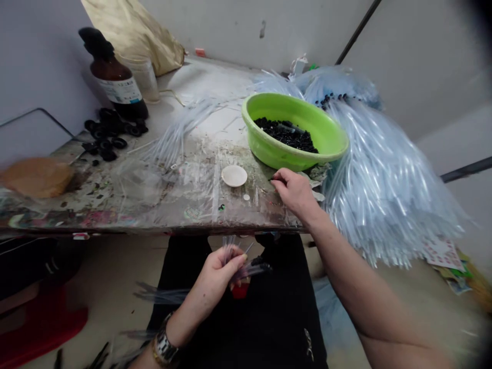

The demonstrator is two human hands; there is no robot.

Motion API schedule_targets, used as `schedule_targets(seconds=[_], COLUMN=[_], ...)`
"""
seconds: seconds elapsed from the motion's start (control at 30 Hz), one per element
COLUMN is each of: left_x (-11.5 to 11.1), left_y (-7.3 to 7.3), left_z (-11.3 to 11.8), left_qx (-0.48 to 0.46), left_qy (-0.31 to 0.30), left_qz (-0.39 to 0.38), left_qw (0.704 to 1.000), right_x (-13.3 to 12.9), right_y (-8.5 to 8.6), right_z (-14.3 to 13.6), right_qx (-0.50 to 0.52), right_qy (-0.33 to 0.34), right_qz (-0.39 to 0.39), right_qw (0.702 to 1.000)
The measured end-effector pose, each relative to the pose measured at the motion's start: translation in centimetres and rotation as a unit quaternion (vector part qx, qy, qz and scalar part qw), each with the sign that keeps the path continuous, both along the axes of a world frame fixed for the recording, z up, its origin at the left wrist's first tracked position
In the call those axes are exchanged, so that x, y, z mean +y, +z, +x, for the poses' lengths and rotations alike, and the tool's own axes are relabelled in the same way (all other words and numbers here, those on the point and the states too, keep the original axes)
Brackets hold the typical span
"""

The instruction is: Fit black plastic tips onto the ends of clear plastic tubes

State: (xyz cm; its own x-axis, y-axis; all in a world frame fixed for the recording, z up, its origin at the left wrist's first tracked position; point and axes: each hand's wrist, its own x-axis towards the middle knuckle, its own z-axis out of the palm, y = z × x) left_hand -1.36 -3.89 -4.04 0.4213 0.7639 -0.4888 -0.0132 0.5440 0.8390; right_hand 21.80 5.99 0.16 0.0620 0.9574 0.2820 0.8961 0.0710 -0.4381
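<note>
My left hand (221, 269) is closed round a bundle of thin clear plastic tubes (229, 245), held over my lap below the table edge. Some tubes in it have black pieces (261, 265) at their ends. Over the table, my right hand (292, 189) pinches a small dark piece (272, 179) between thumb and fingertips; its kind is too small to make out. Just behind that hand stands a green basin (265, 148) with many small black parts (288, 137) inside. A small white dish (234, 176) lies to the left of the right hand.
A large pile of clear tubes (380, 179) hangs over the table's right side. More loose tubes (180, 130) lie left of centre. A brown bottle (119, 87), black rings (107, 136) and a round tan object (36, 177) are at the left. The table's front edge (146, 230) crosses above my lap.
</note>
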Motion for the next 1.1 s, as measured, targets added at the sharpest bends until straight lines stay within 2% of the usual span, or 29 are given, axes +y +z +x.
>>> schedule_targets(seconds=[0.2, 0.33, 0.47, 0.7, 0.9, 1.1], left_x=[0.2, 0.2, 0.2, 0.2, 0.2, 0.2], left_y=[-0.1, -0.1, -0.4, -0.2, -0.4, -0.4], left_z=[0.0, -0.1, -0.3, -0.4, -0.4, -0.4], left_qx=[-0.014, -0.019, -0.027, -0.036, -0.037, -0.043], left_qy=[0.010, 0.005, 0.003, 0.009, 0.003, 0.006], left_qz=[-0.010, -0.006, -0.010, -0.004, -0.003, -0.002], left_qw=[1.000, 1.000, 1.000, 0.999, 0.999, 0.999], right_x=[0.9, 2.5, 3.6, 4.8, 5.2, 5.6], right_y=[2.4, 2.6, 2.7, 2.2, 2.5, 3.0], right_z=[-3.2, -4.5, -5.7, -7.7, -9.3, -9.6], right_qx=[0.040, -0.003, -0.089, -0.242, -0.283, -0.317], right_qy=[0.090, 0.145, 0.180, 0.190, 0.190, 0.159], right_qz=[0.016, 0.015, -0.004, -0.039, -0.081, -0.094], right_qw=[0.995, 0.989, 0.980, 0.951, 0.937, 0.930])
